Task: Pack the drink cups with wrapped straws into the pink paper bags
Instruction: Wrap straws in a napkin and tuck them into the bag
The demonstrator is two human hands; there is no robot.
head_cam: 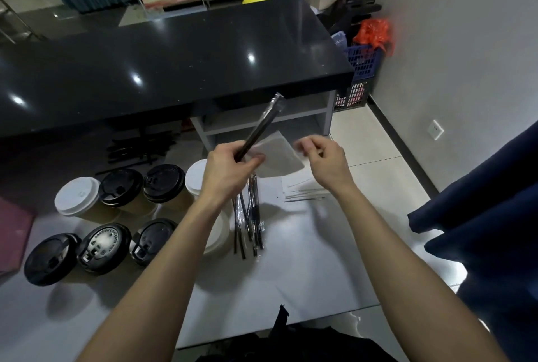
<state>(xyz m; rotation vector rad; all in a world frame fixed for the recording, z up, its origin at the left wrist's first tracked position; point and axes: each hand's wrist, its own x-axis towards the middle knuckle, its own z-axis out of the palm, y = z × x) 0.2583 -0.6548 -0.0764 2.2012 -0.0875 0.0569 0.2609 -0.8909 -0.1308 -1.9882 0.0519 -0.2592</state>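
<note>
While both bare arms reach out over the pale floor, the scene reads thus:
Left hand (230, 168): fingers curled round one wrapped straw (260, 128), which tilts up toward the black counter (163, 61).
Right hand (323, 159): blurred; fingers curled, pinching the edge of a white napkin (279, 157) between the hands.
Straws (249, 224): loose pile on the floor under the left wrist.
Cups (116, 216): lidded cluster left of the straws, touching one another.
Pink bag (14, 233): at the left edge.
Napkin stack (302, 191): below the right hand.
Open room: bare floor near the viewer, between the forearms.

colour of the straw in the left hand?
Black, in a clear wrapper, gripped by the left hand; head view.
</note>
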